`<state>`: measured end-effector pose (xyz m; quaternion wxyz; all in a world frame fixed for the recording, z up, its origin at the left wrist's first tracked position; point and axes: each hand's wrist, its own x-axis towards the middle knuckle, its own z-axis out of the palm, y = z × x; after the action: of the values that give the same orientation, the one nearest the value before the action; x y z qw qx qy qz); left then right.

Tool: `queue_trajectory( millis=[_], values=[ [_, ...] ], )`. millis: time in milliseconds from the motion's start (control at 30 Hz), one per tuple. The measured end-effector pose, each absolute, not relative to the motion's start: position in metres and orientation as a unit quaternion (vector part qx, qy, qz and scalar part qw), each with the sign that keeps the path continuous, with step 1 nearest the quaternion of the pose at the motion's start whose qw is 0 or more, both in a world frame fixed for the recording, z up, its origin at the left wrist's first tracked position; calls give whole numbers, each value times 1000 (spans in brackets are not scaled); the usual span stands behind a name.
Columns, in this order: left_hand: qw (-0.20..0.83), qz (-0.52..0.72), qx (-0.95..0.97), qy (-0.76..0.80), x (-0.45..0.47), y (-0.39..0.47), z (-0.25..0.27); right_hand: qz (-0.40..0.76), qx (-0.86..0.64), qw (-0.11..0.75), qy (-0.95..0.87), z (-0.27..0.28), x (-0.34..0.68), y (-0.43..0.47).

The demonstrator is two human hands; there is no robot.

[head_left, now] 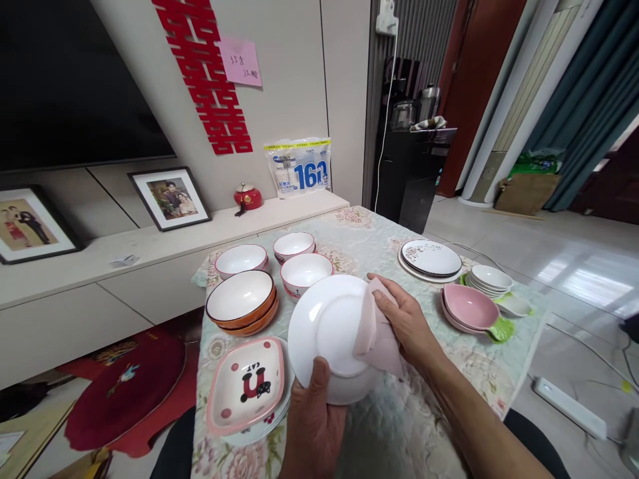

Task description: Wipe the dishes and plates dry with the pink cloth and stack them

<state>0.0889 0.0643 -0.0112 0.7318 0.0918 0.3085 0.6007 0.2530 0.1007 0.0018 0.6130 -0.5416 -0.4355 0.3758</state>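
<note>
My left hand (317,416) grips a white plate (312,326) by its near edge, thumb on the rim, and holds it tilted above the table. In my right hand (404,316) is a pale pink cloth (382,342), pinched around the plate's right edge. Just left of the plate lies a square pink-rimmed cat dish (232,386), resting on a round plate. Behind that sit stacked orange bowls (239,299) and several red-rimmed bowls (305,269).
On the table's right are stacked plates (429,258), small white bowls (489,278) and pink dishes (472,307) with green handles. A floral cloth (349,229) covers the table. Behind stands a cabinet (229,233) with framed photos and a plastic pack (299,169). A power strip (569,406) lies on the floor.
</note>
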Motion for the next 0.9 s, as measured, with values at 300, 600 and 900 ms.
queue_trajectory(
  millis=[300,600,900],
  values=[
    [773,564,136,255,94,57,-14,440,-511,650,-350,-1,258,107],
    [833,465,171,245,81,64,-16,399,-555,541,-490,14,292,102],
    [816,438,238,291,86,54,-14,149,-602,429,-657,27,278,93]
  ],
)
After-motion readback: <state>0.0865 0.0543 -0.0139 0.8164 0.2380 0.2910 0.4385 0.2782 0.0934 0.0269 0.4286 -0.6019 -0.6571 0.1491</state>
